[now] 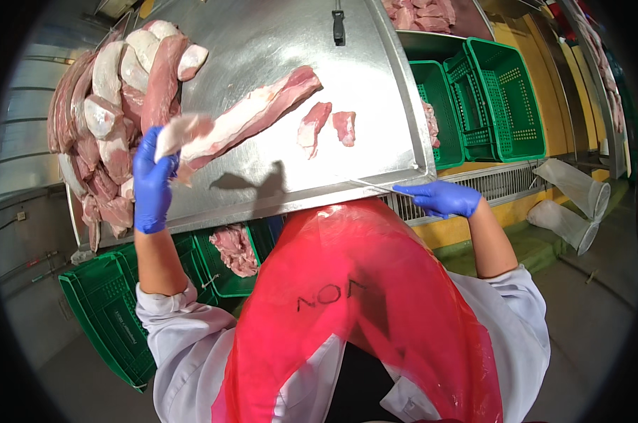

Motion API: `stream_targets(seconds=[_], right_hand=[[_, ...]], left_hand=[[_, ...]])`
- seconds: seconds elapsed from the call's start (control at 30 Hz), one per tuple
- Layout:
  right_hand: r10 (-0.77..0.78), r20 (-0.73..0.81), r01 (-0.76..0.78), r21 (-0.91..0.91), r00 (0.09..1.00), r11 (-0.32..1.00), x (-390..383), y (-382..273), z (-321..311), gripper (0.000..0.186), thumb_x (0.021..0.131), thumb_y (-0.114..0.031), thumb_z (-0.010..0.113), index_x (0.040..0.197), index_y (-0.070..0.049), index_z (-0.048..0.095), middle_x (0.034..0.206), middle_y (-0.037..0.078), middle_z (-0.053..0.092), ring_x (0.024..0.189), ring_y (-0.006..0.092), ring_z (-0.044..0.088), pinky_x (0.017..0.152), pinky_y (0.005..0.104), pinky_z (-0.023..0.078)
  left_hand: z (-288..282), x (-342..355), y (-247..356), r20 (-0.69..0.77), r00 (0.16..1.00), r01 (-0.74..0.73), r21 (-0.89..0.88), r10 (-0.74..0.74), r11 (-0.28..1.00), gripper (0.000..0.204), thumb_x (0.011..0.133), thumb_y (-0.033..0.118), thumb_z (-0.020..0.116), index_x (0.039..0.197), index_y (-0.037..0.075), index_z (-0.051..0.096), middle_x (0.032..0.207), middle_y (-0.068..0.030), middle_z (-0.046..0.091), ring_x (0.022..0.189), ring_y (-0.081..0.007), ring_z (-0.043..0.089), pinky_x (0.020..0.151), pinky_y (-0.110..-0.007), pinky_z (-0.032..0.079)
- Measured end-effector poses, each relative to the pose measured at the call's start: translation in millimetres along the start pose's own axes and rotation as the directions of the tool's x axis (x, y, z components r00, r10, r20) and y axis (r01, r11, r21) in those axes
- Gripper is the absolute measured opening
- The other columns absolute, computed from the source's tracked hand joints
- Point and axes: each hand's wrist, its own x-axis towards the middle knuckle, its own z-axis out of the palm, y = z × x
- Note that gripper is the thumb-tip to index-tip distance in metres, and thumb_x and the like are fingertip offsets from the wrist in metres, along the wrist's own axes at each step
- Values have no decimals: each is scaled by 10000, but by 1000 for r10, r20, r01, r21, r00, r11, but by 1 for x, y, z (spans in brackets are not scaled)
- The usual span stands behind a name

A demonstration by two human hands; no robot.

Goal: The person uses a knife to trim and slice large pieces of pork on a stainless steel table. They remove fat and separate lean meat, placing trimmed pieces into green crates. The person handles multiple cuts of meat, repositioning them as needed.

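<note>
My left hand [152, 185], in a blue glove, is closed on a pale piece of meat [180, 134] held above the metal table [262, 49]. The piece is slightly blurred. Under it a long strip of meat [255, 113] lies slantwise across the table. My right hand [446, 198], also gloved in blue, grips a knife [372, 185] beyond the table's right front corner; its thin blade points left over the table edge. Two small meat pieces, one longer [313, 130] and one short [344, 128], lie right of the strip. Left of my left hand is a big pile of meat strips [111, 106].
A black-handled tool [338, 28] lies at the table's far side. Green crates [506, 106] stand to the right, some with meat. More green crates [107, 317] sit below the table's left front edge, one holding meat trimmings [234, 250]. Clear plastic covers [573, 204] are at the right.
</note>
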Motion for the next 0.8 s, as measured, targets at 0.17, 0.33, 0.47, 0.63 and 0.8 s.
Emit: stream_targets(seconds=[0.17,0.33,0.47,0.63,0.8], right_hand=[[-185,-28,187,144,982,972,-26,41,19,832,908,-3,501,1634,-356,301,705,-13,387,555,106,397,504,262,416],[7,-219,49,252,976,966,-30,50,43,649,1015,-130,480,1602,-383,367,697,-12,422,565,104,411,498,272,422],[17,-287,132,492,958,860,-44,76,67,565,1054,-185,467,1602,-298,390,670,-11,454,546,100,418,484,269,395],[110,-549,367,680,828,635,-82,107,107,625,1075,-396,489,1603,-92,352,701,60,618,455,104,482,442,242,393],[234,-712,503,653,661,567,-69,138,106,526,1106,-385,443,1519,-71,356,762,148,678,448,147,556,405,257,454]], left_hand=[[79,27,147,178,918,-362,6,355,932,557,766,169,579,1277,-52,592,980,-62,629,838,-113,571,741,-244,456],[211,82,180,422,693,-532,-247,584,810,444,812,156,634,1214,-31,625,1070,-98,689,940,-174,663,848,-313,535],[303,103,146,609,662,-573,35,436,819,575,776,316,767,1248,43,583,1105,-147,687,1008,-268,681,911,-379,525],[324,132,-71,20,976,132,734,-215,666,1086,802,786,615,1560,55,352,1613,-251,324,1482,-485,307,1123,-719,281],[321,34,-158,269,942,-335,699,201,632,573,821,411,697,1325,156,600,1385,-179,535,1313,-384,495,1050,-636,396]])
